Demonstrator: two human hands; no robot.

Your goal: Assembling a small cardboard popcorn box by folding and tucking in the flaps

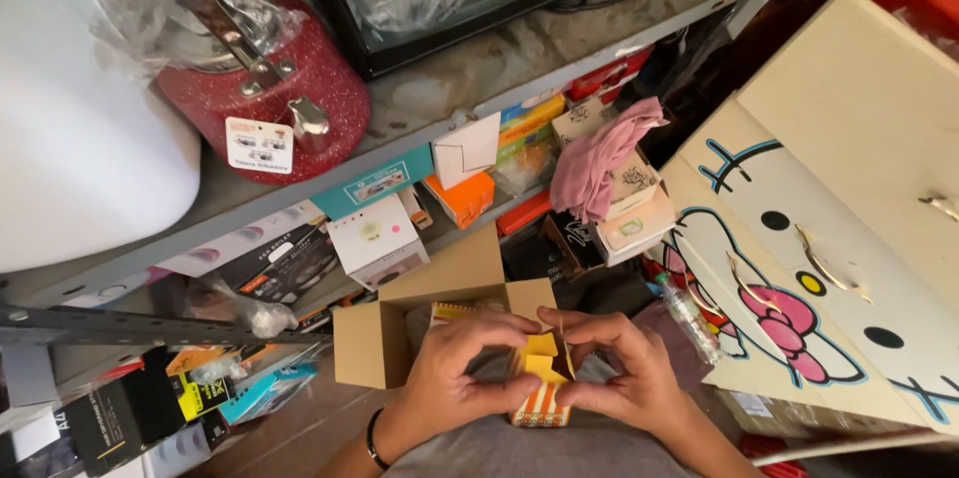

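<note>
Both hands clamp the small yellow-and-orange box (542,383) — left hand (455,363) left, right hand (619,368) right, box upright, flaps far end.

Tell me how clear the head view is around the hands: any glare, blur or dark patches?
Head view: the left hand and right hand on the small orange box are evenly lit and fairly sharp; glare flares off the plastic wrap on the red pot; the shelf gap behind the pink cloth is dark.
</note>
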